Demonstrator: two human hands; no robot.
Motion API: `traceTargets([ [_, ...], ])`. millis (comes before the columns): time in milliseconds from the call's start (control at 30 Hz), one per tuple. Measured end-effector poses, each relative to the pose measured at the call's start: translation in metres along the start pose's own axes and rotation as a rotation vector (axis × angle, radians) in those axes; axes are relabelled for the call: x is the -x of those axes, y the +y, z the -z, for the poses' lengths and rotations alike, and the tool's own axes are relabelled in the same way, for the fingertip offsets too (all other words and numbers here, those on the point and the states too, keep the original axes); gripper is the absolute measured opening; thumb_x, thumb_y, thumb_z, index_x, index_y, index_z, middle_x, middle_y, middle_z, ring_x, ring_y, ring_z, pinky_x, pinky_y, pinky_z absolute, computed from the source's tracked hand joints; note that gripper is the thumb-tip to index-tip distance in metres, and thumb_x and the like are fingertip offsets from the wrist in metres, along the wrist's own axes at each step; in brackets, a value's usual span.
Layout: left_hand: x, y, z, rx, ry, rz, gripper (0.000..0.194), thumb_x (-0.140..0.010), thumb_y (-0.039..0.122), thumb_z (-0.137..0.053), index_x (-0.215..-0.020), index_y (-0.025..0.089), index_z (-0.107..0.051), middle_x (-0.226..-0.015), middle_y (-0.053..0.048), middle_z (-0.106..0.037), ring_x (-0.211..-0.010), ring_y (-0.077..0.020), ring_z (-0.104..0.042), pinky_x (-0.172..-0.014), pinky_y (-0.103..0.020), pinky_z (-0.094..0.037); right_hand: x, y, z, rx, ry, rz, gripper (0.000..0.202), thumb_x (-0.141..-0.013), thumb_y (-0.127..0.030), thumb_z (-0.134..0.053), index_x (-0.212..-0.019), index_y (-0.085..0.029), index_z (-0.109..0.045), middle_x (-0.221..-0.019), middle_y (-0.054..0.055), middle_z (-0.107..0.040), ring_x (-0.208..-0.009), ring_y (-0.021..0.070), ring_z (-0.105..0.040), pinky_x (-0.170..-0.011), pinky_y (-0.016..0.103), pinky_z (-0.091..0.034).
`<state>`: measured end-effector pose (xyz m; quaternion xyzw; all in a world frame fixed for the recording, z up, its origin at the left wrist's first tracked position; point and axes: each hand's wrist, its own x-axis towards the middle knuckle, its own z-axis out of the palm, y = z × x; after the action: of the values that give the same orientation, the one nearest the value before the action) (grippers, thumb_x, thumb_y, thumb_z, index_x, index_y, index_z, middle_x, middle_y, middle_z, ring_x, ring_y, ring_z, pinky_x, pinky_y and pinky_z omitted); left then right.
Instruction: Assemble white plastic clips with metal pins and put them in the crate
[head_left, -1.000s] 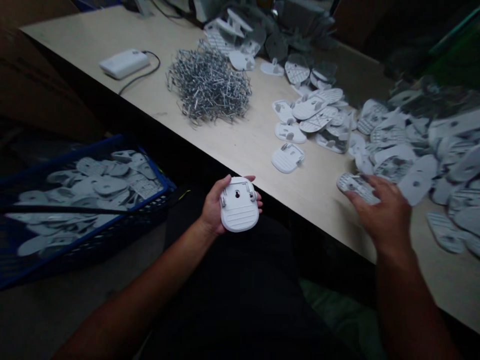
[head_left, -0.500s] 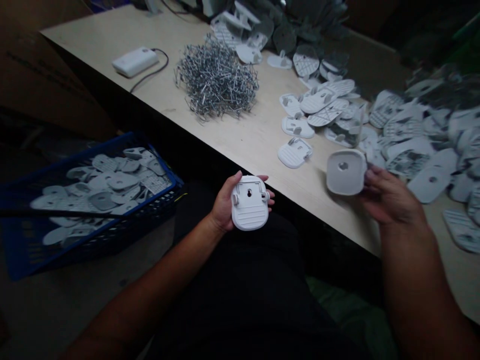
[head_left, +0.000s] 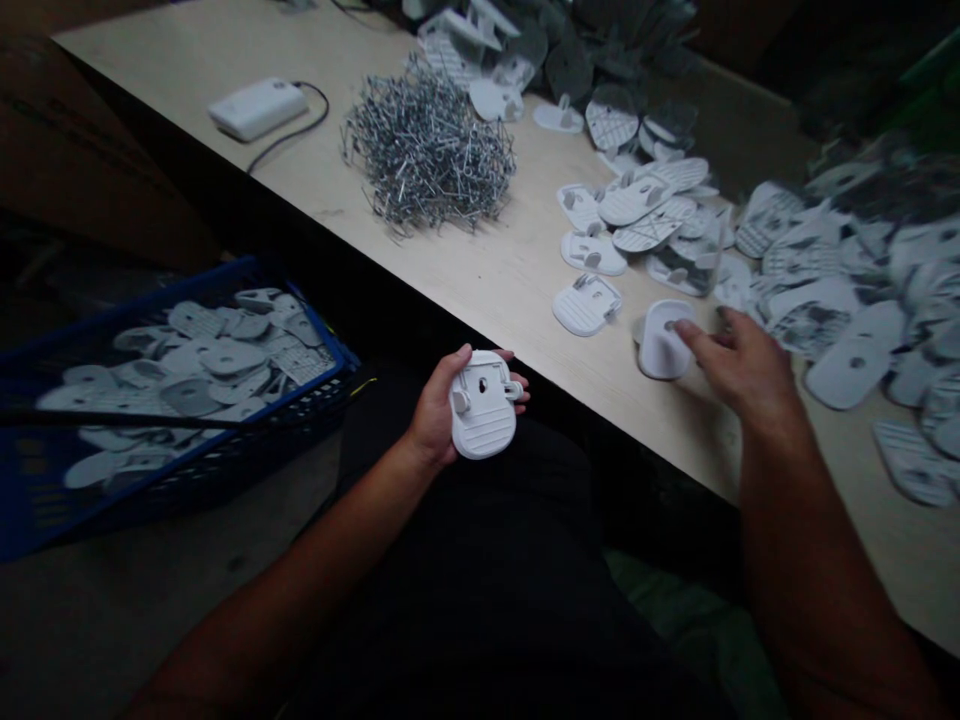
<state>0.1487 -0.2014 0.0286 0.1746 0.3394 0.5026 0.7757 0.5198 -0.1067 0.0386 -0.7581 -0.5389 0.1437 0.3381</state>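
A white plastic plate (head_left: pixel 484 425) with ribs, a small hole and side clips lies in my left hand (head_left: pixel 442 405), thumb on one side and fingertips round the other. Over the table, my right hand (head_left: pixel 739 360) has its thumb at a second white plate (head_left: pixel 661 345) with a round hole; its fingers are spread and curled behind the thumb. That plate looks tilted above the tabletop. A single clipped plate (head_left: pixel 587 304) rests on the table to its left.
On the table (head_left: pixel 450 290) are a heap of metal pins (head_left: pixel 431 150), a white box with a cable (head_left: pixel 259 108) and piles of white plates (head_left: pixel 810 260). A blue crate (head_left: pixel 247 400) at the lower left holds more plates.
My right hand has shifted left and its plate has turned, with the thumb now near the hole. My left hand and its plate sit slightly further left in the view.
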Motion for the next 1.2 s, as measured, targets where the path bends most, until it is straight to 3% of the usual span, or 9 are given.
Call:
traceTargets([
  [100,-0.002,0.0,-0.002,-0.041,-0.009,-0.026,0.058,-0.093,0.06,-0.059,-0.124,0.012,-0.068,-0.097,-0.013,-0.08,-0.086,-0.0265,-0.079,-0.082,-0.041,-0.065,0.021,-0.018,-0.018,0.158,-0.019,0.124,0.103,-0.056,-0.068,-0.096,-0.143,-0.021,-0.065,-0.119,0.018,-0.072,-0.114,0.0442,-0.066,-0.11,0.068,-0.042],
  [200,-0.002,0.002,-0.002,-0.053,-0.013,-0.035,0.06,-0.092,0.061,-0.06,-0.127,0.012,-0.066,-0.096,-0.012,-0.079,-0.085,-0.0259,-0.078,-0.08,-0.039,-0.065,0.034,-0.029,-0.029,0.132,-0.092,0.214,0.109,-0.057,-0.06,-0.099,-0.151,-0.02,-0.059,-0.134,0.02,-0.069,-0.123,0.0457,-0.063,-0.113,0.064,-0.042],
  [400,0.0,0.009,0.001,-0.054,-0.004,-0.106,0.064,-0.093,0.062,-0.059,-0.135,0.014,-0.062,-0.095,-0.01,-0.078,-0.086,-0.0257,-0.077,-0.081,-0.04,-0.064,0.032,-0.035,-0.026,0.052,-0.265,0.23,0.123,-0.041,-0.054,-0.106,-0.15,-0.023,-0.061,-0.144,0.019,-0.064,-0.129,0.049,-0.059,-0.115,0.063,-0.041],
  [567,-0.001,0.009,0.001,-0.057,-0.013,-0.13,0.067,-0.093,0.063,-0.059,-0.14,0.015,-0.06,-0.095,-0.01,-0.078,-0.085,-0.0254,-0.077,-0.081,-0.04,-0.063,0.031,-0.048,-0.023,0.044,-0.263,0.161,0.118,-0.043,-0.049,-0.105,-0.149,-0.021,-0.062,-0.135,0.019,-0.07,-0.127,0.0494,-0.06,-0.112,0.067,-0.044],
  [633,-0.001,0.009,0.0,-0.064,0.0,-0.149,0.067,-0.093,0.063,-0.06,-0.14,0.015,-0.06,-0.096,-0.01,-0.078,-0.086,-0.0252,-0.077,-0.081,-0.039,-0.063,0.041,-0.062,-0.02,-0.177,-0.391,0.09,0.11,-0.046,-0.051,-0.104,-0.145,-0.023,-0.064,-0.126,0.015,-0.074,-0.119,0.044,-0.066,-0.102,0.06,-0.055],
  [733,-0.002,0.009,-0.002,-0.078,0.02,-0.194,0.066,-0.094,0.063,-0.06,-0.138,0.014,-0.061,-0.097,-0.01,-0.078,-0.087,-0.0248,-0.077,-0.08,-0.037,-0.063,0.07,-0.089,-0.015,-0.617,-0.758,-0.053,0.096,-0.057,-0.052,-0.1,-0.141,-0.023,-0.064,-0.118,0.013,-0.076,-0.109,0.0373,-0.073,-0.089,0.05,-0.063],
  [833,-0.003,0.008,-0.002,-0.112,0.041,-0.268,0.063,-0.095,0.062,-0.06,-0.136,0.015,-0.063,-0.099,-0.01,-0.078,-0.086,-0.0235,-0.076,-0.079,-0.035,-0.061,0.104,-0.114,-0.017,-0.863,-0.998,-0.117,0.088,-0.067,-0.042,-0.099,-0.144,-0.024,-0.06,-0.129,0.013,-0.074,-0.12,0.0354,-0.07,-0.102,0.05,-0.06],
  [967,-0.003,0.008,0.0,-0.176,0.04,-0.343,0.059,-0.097,0.062,-0.058,-0.135,0.018,-0.067,-0.103,-0.009,-0.079,-0.086,-0.0221,-0.076,-0.079,-0.033,-0.06,0.134,-0.125,-0.035,-0.97,-1.005,-0.146,0.086,-0.072,-0.028,-0.096,-0.148,-0.026,-0.054,-0.141,0.011,-0.068,-0.131,0.033,-0.064,-0.117,0.053,-0.049],
  [1200,-0.002,0.005,0.002,-0.226,0.028,-0.394,0.053,-0.1,0.057,-0.056,-0.135,0.019,-0.066,-0.106,-0.009,-0.079,-0.091,-0.0228,-0.075,-0.083,-0.034,-0.058,0.145,-0.127,-0.049,-1.03,-0.949,-0.088,0.085,-0.077,-0.029,-0.094,-0.15,-0.027,-0.051,-0.144,0.011,-0.067,-0.133,0.0331,-0.063,-0.121,0.057,-0.045],
])
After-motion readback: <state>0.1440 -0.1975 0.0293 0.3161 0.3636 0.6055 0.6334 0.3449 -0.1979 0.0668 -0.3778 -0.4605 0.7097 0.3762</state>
